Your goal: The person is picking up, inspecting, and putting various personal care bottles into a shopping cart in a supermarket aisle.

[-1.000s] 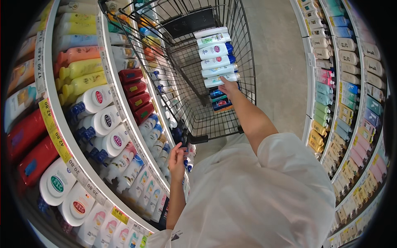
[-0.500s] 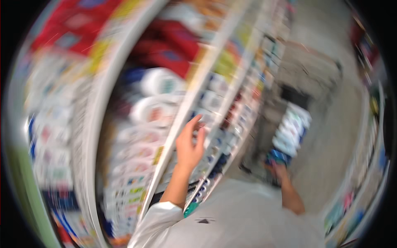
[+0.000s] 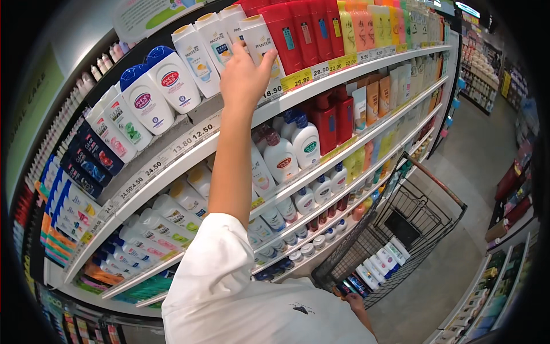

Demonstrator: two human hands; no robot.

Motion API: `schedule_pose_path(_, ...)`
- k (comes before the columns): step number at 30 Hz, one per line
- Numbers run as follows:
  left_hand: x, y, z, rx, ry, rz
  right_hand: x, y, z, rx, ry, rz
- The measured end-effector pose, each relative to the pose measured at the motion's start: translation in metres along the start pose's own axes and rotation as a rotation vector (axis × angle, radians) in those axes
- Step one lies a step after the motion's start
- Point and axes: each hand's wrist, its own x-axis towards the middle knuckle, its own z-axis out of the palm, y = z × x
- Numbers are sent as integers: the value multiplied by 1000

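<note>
Grey floor (image 3: 475, 155), white shelf (image 3: 321, 83) of bottles (image 3: 261, 38)

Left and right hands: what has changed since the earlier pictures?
The left hand has risen to a white bottle on the upper shelf; its grip is unclear. The right hand has moved off the cart's white bottles, nearer the dark packs. The bottles remain lined up.

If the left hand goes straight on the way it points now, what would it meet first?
Most likely the white bottle beside the red bottles; the left hand overlaps it in the picture, though contact is hard to judge.
</note>
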Motion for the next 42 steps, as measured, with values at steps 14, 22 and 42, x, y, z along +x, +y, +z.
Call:
schedule_pose_path(14, -89, 13, -123, -1511, 454, 130, -13, -3, -38, 49, -24, -178)
schedule_pose_path(22, -240, 73, 12, -2585, -1066, -1079, -182, -265, -7, -317, -11, -634)
schedule_pose_path(42, -453, 72, 87, -1155, -1843, -438, -160, -265, 33, -7, 183, -384)
